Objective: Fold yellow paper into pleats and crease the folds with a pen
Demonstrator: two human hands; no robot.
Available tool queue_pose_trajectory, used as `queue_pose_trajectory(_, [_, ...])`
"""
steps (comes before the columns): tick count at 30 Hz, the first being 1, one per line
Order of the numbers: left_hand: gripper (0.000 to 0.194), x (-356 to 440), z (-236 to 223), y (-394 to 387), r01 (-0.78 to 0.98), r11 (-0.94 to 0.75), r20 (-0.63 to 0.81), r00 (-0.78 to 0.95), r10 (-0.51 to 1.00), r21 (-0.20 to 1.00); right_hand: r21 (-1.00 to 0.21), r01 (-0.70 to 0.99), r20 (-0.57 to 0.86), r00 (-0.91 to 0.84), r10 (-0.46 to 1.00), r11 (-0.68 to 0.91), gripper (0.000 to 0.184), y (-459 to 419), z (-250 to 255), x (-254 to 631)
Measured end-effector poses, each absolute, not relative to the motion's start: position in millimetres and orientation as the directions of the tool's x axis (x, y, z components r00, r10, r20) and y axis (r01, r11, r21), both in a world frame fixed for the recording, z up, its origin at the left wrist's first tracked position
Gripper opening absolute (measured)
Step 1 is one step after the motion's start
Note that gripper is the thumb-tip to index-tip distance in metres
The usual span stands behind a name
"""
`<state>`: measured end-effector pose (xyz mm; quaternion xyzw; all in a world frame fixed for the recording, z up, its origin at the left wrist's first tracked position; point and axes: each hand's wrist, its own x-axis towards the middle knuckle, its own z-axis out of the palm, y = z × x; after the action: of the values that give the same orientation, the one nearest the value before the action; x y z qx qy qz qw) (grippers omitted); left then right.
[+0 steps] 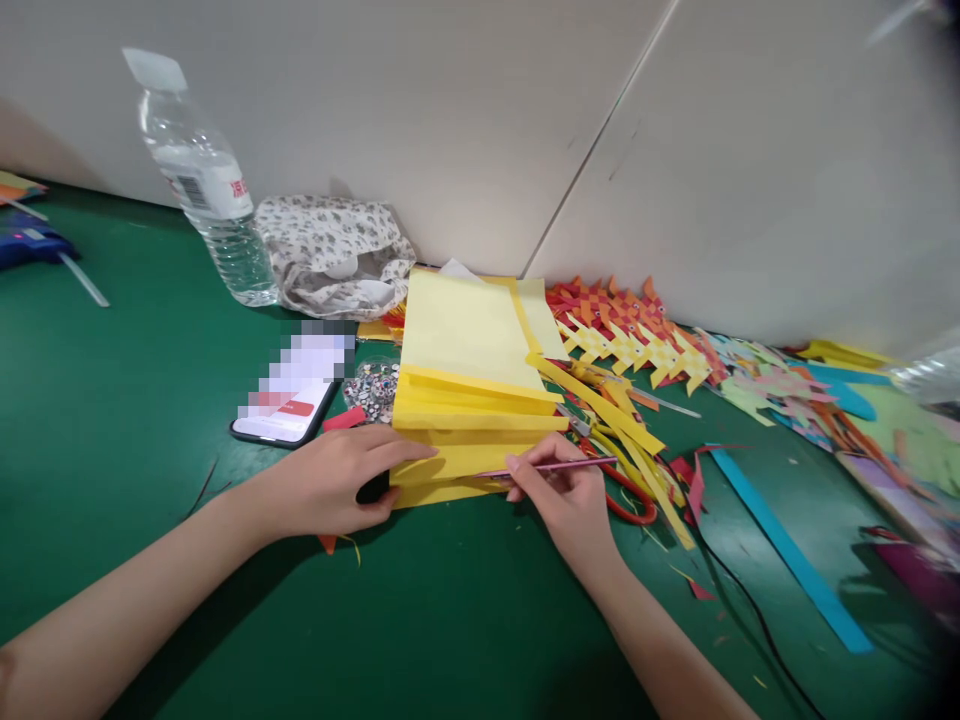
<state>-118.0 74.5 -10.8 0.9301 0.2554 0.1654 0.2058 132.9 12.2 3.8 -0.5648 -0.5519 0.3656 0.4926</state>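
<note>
My left hand [352, 478] is at the left edge of folded yellow paper [457, 462], index finger on top and thumb against the edge, holding it. In my right hand [566, 490] is a slim pinkish pen [577, 464], pinched between thumb and fingers. It lies nearly flat, its tip over the paper's lower folds. Behind the folds lie pale yellow sheets [465, 325]. Red-handled scissors [634, 505], partly covered by yellow paper strips [626, 415], are just right of my right hand.
A phone [289, 400], a water bottle [214, 195] and a patterned cloth pouch [330, 255] stand or lie left, with a bag of beads [371, 385]. Woven paper fish [630, 340] lie by the wall. On the right are a blue strip [787, 550] and black cable [757, 620]; a glue gun [34, 240] is far left.
</note>
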Motion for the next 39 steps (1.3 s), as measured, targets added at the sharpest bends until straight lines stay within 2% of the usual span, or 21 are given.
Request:
queue_pose_trajectory(4, [0.053,-118,-10,74,0.405,-0.783,0.200,0.816,0.543,0.472,-0.967,0.222,0.153,0.117,0.981,0.124,0.021,10,4,120])
queue_pose_trajectory(11, [0.051,-119,-11,72,0.420,-0.787,0.188,0.817,0.544,0.452,-0.988,0.147,0.045,0.027,0.999,0.040,0.023,14,0,91])
queue_pose_trajectory(18, [0.050,-119,-8,74,0.403,-0.799,0.200,0.826,0.528,0.445,-0.989,0.148,0.015,0.021,1.000,0.012,0.024,15,-3,93])
queue_pose_trajectory(31, [0.049,-119,-9,73,0.402,-0.803,0.205,0.826,0.525,0.439,-0.988,0.152,0.018,0.074,0.997,0.006,0.024,11,-2,94])
queue_pose_trajectory(39, [0.048,-117,-11,71,0.418,-0.800,0.202,0.819,0.537,0.430,-0.987,0.150,0.069,0.095,0.993,0.054,0.024,10,-4,93])
